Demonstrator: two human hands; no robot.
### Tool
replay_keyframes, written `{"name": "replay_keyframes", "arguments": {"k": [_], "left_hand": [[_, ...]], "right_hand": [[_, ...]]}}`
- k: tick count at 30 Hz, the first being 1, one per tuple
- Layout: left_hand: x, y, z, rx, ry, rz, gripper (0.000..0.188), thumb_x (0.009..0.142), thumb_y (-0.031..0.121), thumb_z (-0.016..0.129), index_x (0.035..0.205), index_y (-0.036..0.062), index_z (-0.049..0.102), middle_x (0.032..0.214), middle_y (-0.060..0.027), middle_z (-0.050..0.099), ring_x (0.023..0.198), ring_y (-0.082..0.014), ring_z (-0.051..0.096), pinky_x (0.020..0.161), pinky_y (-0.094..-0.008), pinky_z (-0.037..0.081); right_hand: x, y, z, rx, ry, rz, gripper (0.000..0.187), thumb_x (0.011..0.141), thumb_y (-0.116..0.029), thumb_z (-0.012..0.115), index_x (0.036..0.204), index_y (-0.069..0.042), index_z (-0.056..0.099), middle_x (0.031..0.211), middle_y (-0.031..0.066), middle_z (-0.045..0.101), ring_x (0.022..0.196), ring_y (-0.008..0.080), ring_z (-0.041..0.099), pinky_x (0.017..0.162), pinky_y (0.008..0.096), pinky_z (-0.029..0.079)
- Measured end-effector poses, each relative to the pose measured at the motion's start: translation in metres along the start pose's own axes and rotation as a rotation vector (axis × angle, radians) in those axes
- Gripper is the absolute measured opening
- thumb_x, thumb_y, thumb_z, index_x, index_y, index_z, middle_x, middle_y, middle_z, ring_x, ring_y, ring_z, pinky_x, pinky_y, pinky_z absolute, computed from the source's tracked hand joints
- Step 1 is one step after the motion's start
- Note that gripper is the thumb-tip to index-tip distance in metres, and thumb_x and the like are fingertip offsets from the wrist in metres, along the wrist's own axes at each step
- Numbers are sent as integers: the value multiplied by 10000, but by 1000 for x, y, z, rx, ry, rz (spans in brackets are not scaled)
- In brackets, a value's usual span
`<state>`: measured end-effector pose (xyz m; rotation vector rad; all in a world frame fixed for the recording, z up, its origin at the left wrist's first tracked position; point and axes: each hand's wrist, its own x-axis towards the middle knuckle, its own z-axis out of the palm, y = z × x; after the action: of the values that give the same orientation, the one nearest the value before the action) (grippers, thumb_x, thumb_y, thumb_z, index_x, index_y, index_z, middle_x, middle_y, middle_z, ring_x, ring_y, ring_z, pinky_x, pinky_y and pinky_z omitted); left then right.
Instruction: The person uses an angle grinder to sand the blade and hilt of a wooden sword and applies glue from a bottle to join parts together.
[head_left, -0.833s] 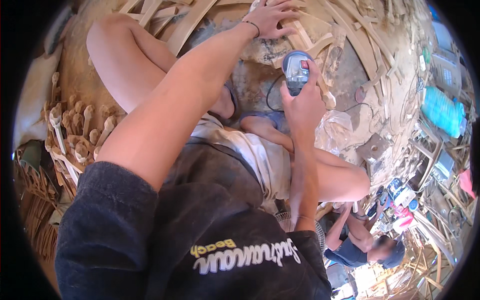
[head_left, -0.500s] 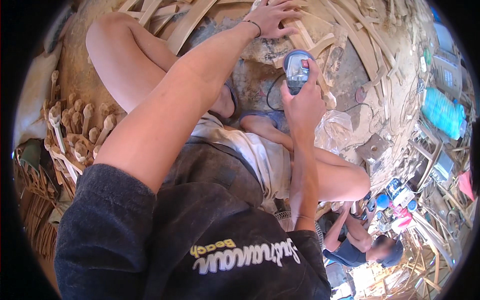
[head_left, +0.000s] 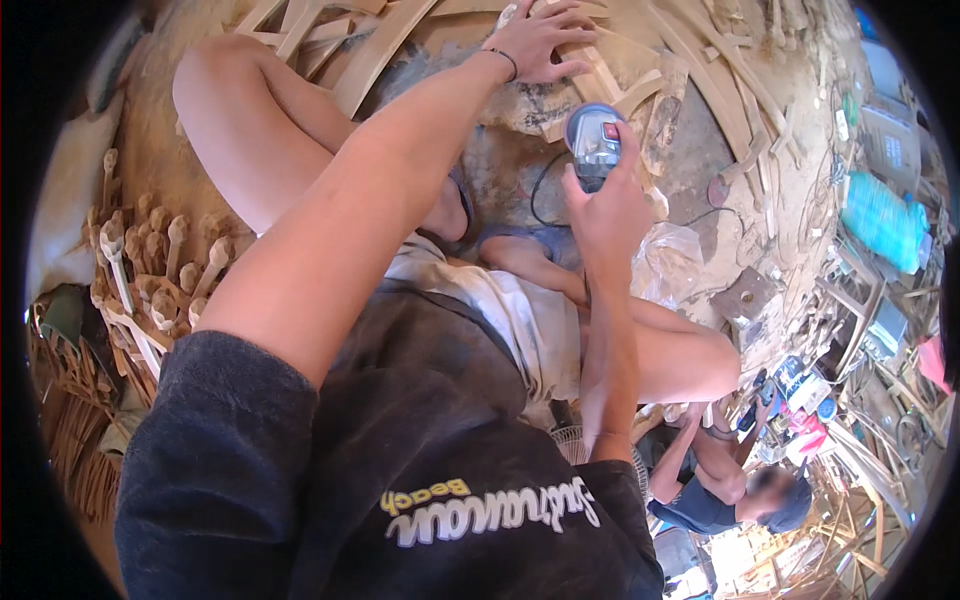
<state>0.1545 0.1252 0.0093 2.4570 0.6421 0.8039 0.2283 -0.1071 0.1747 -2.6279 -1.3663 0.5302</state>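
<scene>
My right hand (head_left: 608,215) is wrapped round a power sander (head_left: 597,150) with a round pad, a grey body and a red switch. The sander is beside a pale curved wooden piece (head_left: 640,92), and I cannot tell whether its pad touches the wood. At the top of the view my left hand (head_left: 540,45) lies over other wooden pieces with its fingers spread. Nothing shows in its grasp, though its palm is hidden. A dark cord (head_left: 538,190) loops down near the sander.
Curved wooden slats (head_left: 385,50) lie beyond my knees. Several carved wooden sticks (head_left: 165,250) stand bundled at the left. A clear plastic bag (head_left: 668,255) lies by my right forearm. Another person (head_left: 715,480) sits at the lower right, near a turquoise bundle (head_left: 882,220) and scattered wood.
My left hand has shifted slightly left and toward me. The sander in my right hand has moved only a little toward me.
</scene>
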Motion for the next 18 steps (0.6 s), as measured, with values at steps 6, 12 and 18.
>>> {"name": "replay_keyframes", "arguments": {"k": [6, 12, 18], "left_hand": [[1, 3, -2, -40, -27, -17, 550, 898, 569, 724, 1325, 221, 723, 1442, -36, 634, 1425, -277, 532, 1250, -655, 237], [0, -2, 1, -6, -13, 14, 533, 893, 557, 729, 1305, 217, 720, 1427, -42, 631, 1418, -283, 542, 1246, -664, 242], [2, 0, 1, -10, -1, 28, 532, 885, 550, 736, 1298, 215, 720, 1422, -47, 632, 1415, -287, 542, 1246, -670, 240]], "right_hand": [[3, 11, 1, -16, 57, 43, 836, 877, -370, 806, 1583, -287, 366, 1081, 260, 742, 927, 477, 751, 820, 565, 582], [5, 11, 3, 19, 52, -1, 816, 882, -381, 803, 1568, -298, 369, 1064, 270, 739, 933, 491, 748, 831, 574, 577], [7, 11, 4, -26, 49, 9, 834, 885, -380, 806, 1582, -283, 358, 1049, 279, 735, 929, 497, 749, 821, 573, 581]]}}
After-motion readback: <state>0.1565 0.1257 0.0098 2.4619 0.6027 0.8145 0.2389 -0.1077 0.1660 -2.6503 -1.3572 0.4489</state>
